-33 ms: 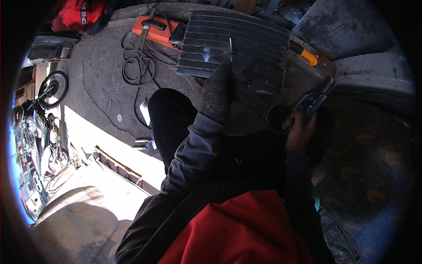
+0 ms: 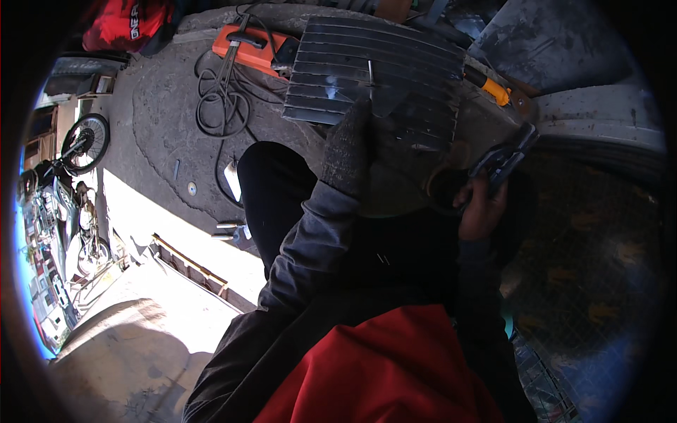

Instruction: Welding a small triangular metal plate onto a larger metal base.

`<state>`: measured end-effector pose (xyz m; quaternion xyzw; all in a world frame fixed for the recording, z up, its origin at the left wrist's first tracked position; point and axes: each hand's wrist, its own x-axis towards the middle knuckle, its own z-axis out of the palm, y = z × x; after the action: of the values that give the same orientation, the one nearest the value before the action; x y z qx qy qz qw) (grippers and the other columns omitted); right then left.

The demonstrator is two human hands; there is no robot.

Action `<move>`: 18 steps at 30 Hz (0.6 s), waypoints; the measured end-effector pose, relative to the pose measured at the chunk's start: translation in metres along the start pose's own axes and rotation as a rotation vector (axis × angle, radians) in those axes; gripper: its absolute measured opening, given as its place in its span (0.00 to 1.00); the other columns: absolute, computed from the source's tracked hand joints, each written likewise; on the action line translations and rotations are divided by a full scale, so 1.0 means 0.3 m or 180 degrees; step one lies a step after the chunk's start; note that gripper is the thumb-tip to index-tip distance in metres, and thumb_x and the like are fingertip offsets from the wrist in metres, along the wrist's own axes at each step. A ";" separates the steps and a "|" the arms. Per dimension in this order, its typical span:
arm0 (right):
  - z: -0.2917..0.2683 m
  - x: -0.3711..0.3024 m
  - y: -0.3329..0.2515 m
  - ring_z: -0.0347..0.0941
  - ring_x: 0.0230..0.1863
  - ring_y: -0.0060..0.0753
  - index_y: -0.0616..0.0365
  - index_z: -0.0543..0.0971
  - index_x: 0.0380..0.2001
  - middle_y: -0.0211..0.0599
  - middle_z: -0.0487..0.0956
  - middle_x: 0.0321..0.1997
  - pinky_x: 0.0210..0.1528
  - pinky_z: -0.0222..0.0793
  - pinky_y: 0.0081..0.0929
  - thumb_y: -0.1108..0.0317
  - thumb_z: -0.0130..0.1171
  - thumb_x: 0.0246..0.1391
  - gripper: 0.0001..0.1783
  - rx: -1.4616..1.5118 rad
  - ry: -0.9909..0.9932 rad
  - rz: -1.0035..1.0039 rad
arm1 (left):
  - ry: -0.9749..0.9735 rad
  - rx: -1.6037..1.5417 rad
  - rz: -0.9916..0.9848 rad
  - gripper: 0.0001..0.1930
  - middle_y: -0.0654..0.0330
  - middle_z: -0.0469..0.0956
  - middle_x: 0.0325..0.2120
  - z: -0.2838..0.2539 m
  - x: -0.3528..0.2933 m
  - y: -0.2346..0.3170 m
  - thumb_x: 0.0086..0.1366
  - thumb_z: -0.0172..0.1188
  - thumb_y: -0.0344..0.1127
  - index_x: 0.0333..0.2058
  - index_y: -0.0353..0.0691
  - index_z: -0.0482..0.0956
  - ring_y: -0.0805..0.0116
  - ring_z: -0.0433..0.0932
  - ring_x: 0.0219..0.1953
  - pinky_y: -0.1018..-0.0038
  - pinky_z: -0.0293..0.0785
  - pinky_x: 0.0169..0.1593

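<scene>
One dark metal tool (image 2: 506, 156) is being gripped by the right hand (image 2: 483, 208) beside a slatted metal top (image 2: 416, 56); the gloved left hand (image 2: 348, 144) is extending toward a thin rod (image 2: 371, 74), its grip remaining indiscernible

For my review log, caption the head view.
Gloved left hand by a thin metal rod over a slatted metal tabletop; right hand holding a clamp-like tool.

Slatted top (image 2: 416, 48) open along far edge; rod (image 2: 370, 74), left hand (image 2: 349, 137) obstruct middle.
</scene>
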<state>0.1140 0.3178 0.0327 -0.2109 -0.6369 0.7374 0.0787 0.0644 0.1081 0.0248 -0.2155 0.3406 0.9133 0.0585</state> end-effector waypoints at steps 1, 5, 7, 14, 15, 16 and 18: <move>0.000 0.000 0.000 0.63 0.17 0.18 0.57 0.70 0.45 0.26 0.67 0.22 0.18 0.62 0.21 0.67 0.55 0.62 0.10 -0.0010 -0.0014 -0.0012 | -0.0014 -0.0155 -0.0067 0.16 0.59 0.80 0.34 -0.002 -0.001 0.001 0.70 0.56 0.43 0.46 0.36 0.78 0.70 0.79 0.36 0.75 0.76 0.41; 0.000 -0.002 0.001 0.63 0.17 0.18 0.57 0.70 0.44 0.27 0.67 0.23 0.18 0.62 0.21 0.67 0.55 0.63 0.10 -0.0019 -0.0027 -0.0031 | 0.0011 -0.0085 -0.0133 0.16 0.59 0.80 0.35 -0.008 -0.009 0.005 0.71 0.54 0.43 0.47 0.36 0.78 0.71 0.78 0.37 0.75 0.76 0.43; 0.001 -0.001 0.001 0.63 0.17 0.18 0.57 0.70 0.44 0.27 0.67 0.23 0.18 0.62 0.21 0.67 0.55 0.63 0.10 -0.0017 -0.0028 -0.0034 | -0.0085 -0.0049 -0.0111 0.17 0.59 0.80 0.38 -0.009 -0.015 0.004 0.72 0.53 0.44 0.48 0.35 0.77 0.71 0.78 0.39 0.75 0.75 0.44; 0.002 0.003 0.001 0.63 0.17 0.18 0.57 0.70 0.44 0.27 0.68 0.23 0.18 0.62 0.21 0.67 0.56 0.62 0.10 -0.0039 -0.0023 -0.0067 | -0.0052 0.0520 0.0230 0.16 0.58 0.77 0.33 -0.075 -0.027 -0.064 0.70 0.54 0.44 0.44 0.36 0.74 0.70 0.75 0.29 0.71 0.73 0.33; 0.002 0.003 0.001 0.63 0.17 0.18 0.57 0.70 0.44 0.27 0.68 0.23 0.18 0.62 0.21 0.67 0.56 0.61 0.10 -0.0011 -0.0028 -0.0088 | 0.0050 0.0545 0.0209 0.16 0.59 0.76 0.35 -0.099 -0.014 -0.077 0.70 0.54 0.42 0.47 0.36 0.72 0.71 0.75 0.31 0.72 0.73 0.35; 0.002 0.002 0.002 0.63 0.17 0.18 0.57 0.70 0.44 0.27 0.68 0.23 0.18 0.62 0.21 0.67 0.56 0.61 0.10 -0.0017 -0.0028 -0.0072 | 0.0208 0.0577 0.0177 0.16 0.60 0.75 0.36 -0.125 -0.007 -0.095 0.70 0.54 0.40 0.50 0.36 0.71 0.72 0.75 0.33 0.72 0.73 0.37; 0.003 0.002 0.001 0.63 0.17 0.19 0.57 0.70 0.44 0.27 0.67 0.23 0.18 0.63 0.22 0.67 0.57 0.61 0.11 0.0026 0.0039 0.0033 | 0.0453 0.1174 0.0173 0.18 0.59 0.75 0.35 -0.181 0.003 -0.132 0.69 0.54 0.40 0.53 0.36 0.69 0.71 0.75 0.33 0.73 0.73 0.38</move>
<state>0.1133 0.3172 0.0323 -0.2183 -0.6323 0.7390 0.0797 0.0929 0.1031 -0.0357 -0.2560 0.5111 0.8191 0.0481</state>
